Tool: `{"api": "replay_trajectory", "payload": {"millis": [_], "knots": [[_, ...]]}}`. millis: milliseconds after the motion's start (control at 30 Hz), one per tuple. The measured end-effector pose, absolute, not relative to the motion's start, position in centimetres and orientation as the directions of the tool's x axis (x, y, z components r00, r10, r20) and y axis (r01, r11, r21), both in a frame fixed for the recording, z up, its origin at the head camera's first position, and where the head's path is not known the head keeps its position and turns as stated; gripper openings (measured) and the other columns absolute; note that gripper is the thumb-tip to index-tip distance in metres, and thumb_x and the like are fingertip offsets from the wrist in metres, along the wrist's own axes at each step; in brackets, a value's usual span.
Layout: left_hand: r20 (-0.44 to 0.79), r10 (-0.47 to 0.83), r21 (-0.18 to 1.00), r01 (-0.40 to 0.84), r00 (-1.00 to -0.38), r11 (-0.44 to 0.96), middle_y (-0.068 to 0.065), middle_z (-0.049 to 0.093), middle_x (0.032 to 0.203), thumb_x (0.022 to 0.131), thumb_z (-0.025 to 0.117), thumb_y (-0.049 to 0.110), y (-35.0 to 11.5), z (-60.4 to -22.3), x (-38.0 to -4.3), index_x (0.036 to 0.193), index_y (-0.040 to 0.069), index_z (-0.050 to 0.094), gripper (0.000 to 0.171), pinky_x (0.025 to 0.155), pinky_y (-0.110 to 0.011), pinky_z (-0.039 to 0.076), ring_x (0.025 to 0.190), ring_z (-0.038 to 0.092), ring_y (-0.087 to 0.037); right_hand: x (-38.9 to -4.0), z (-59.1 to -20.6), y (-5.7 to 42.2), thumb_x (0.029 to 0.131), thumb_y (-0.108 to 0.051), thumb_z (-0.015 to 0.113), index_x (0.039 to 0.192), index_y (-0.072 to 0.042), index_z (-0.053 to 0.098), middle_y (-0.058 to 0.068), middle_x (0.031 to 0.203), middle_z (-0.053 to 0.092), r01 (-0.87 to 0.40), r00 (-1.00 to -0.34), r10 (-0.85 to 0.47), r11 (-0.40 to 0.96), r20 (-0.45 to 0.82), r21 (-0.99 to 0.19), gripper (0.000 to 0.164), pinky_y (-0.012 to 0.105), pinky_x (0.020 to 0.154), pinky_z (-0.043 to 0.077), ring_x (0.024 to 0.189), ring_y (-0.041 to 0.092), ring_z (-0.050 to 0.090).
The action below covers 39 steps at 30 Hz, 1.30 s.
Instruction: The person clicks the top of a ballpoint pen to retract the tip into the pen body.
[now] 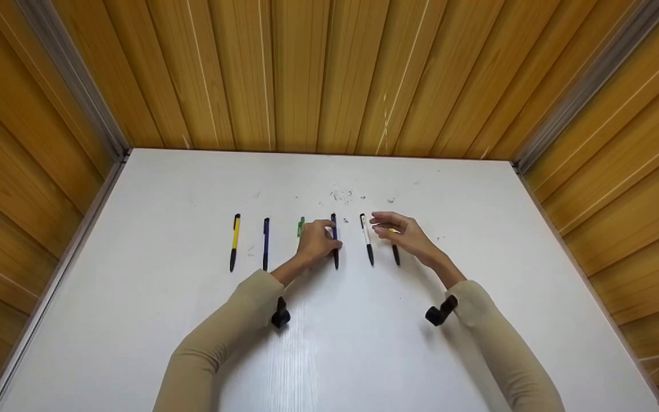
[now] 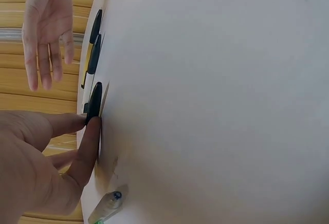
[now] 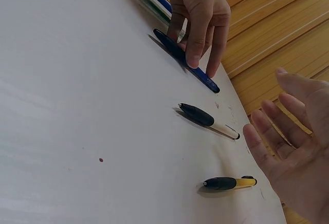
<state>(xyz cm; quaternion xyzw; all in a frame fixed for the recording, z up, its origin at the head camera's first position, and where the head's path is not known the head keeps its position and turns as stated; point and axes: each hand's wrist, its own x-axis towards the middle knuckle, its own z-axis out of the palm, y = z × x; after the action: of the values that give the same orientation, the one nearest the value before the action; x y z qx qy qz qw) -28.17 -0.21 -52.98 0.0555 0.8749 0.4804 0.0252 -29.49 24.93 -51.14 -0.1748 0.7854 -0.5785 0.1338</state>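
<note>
Head view: your left hand (image 1: 315,240) pinches a blue pen (image 3: 203,78), your right hand (image 1: 408,233) is free

Your left thumb sits on one side of the blue pen and your fingers on the other, with its dark tip pointing back toward you. A light, level pinch should serve best; the slim barrel could roll or twist if squeezed off-centre, so part thumb and fingers evenly when you let go. Whether the pen rests fully on the table (image 1: 135,343), these views do not settle.

Your right hand grips nothing: its fingers are relaxed, beside the right-end yellow pen (image 3: 245,183) and apart from it. Mind those fingertips, which could nudge a neighbour.

Farther out, the white pen (image 1: 366,233) lies between the blue pen and the right-end yellow pen. On the other side, your left hand partly covers the green pen (image 1: 301,227); then come the navy pen (image 1: 266,240) and, outermost, the left-end yellow pen (image 1: 235,234), roughly parallel.
</note>
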Motion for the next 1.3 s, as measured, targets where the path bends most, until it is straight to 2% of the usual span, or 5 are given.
{"api": "replay_trajectory", "payload": {"millis": [267,467,633,967,1300], "knots": [[-0.015,0.146,0.891,0.053,-0.989,0.451,-0.017,0.073,0.087,0.084,0.079,-0.001,-0.8,-52.8,-27.8,0.125,-0.005,0.065,0.044,0.052,-0.015,0.049,0.061,0.061,-0.011,-29.8,-51.3,25.3,0.101,-0.013,0.065,0.146,0.009,0.046,0.030,0.142,0.056,-0.098,-0.908,-0.419,0.247,-0.015,-0.964,0.054,0.017,0.098,0.057,0.129,0.031,0.061],[0.017,0.153,0.925,0.073,-0.988,0.374,-0.020,0.073,0.095,0.087,0.077,0.000,-0.8,-52.3,-27.6,0.126,-0.006,0.064,0.042,0.062,-0.019,0.060,0.077,0.073,-0.023,-29.8,-51.4,26.2,0.101,-0.011,0.064,0.147,0.012,0.043,0.031,0.143,0.055,-0.075,-0.911,-0.412,0.208,-0.018,-0.975,0.055,0.022,0.099,0.059,0.121,0.015,0.067],[0.065,0.185,0.943,0.121,-0.981,0.309,-0.021,0.072,0.099,0.086,0.078,0.003,-0.5,-51.8,-27.9,0.127,-0.005,0.064,0.044,0.068,-0.020,0.060,0.082,0.071,-0.021,-30.0,-51.3,26.9,0.101,-0.011,0.064,0.147,0.012,0.043,0.031,0.142,0.056,-0.058,-0.921,-0.388,0.207,-0.028,-0.977,0.055,0.024,0.099,0.059,0.119,0.014,0.068],[0.015,0.276,0.962,0.089,-0.961,0.260,-0.028,0.068,0.118,0.085,0.079,0.000,1.3,-51.4,-28.7,0.136,-0.004,0.057,0.056,0.084,-0.031,0.064,0.105,0.072,-0.035,-30.1,-50.8,28.0,0.102,-0.016,0.063,0.149,0.010,0.042,0.031,0.142,0.055,-0.055,-0.928,-0.371,0.217,-0.030,-0.975,0.057,0.037,0.106,0.057,0.116,0.011,0.069],[-0.065,0.268,0.835,0.095,-0.961,0.542,-0.020,0.070,0.113,0.084,0.082,0.008,4.1,-51.3,-29.5,0.137,-0.002,0.055,0.061,0.074,-0.030,0.055,0.090,0.064,-0.024,-29.6,-50.8,29.2,0.102,-0.017,0.064,0.146,0.005,0.050,0.019,0.134,0.065,-0.072,-0.941,-0.339,0.214,-0.005,-0.974,0.051,0.022,0.095,0.060,0.110,0.005,0.069]]}}
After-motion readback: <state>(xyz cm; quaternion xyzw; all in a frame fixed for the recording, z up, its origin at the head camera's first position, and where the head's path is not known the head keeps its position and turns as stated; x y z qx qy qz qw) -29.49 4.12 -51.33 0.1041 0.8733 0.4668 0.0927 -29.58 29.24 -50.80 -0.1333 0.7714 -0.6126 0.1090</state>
